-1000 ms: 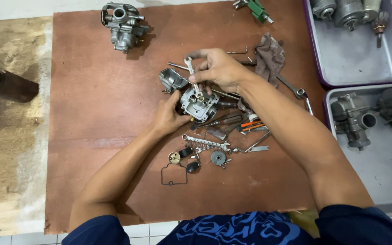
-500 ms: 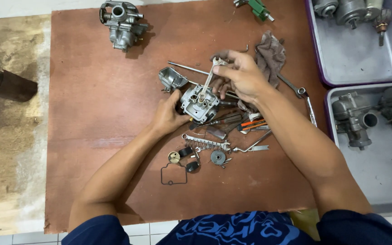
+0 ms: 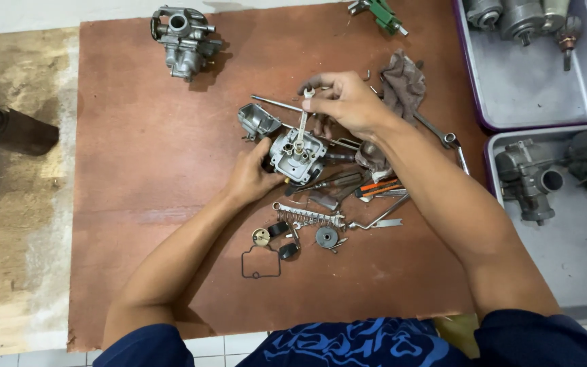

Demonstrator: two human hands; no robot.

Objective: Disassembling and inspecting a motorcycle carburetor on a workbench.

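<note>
Left hand (image 3: 251, 178) clamps carburetor body (image 3: 298, 155) mid brown board (image 3: 130, 170), fingers wrapped round left side. Right hand (image 3: 348, 102) pinches small wrench (image 3: 304, 115), upright, lower end on body top (probably on jet, too small to confirm). Spring (image 3: 307, 216), gasket (image 3: 261, 262) lie near.

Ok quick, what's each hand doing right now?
Left hand: closed around the carburetor, steadying it on the board.
Right hand: fingers pinched on a small wrench set on the carburetor.
</note>
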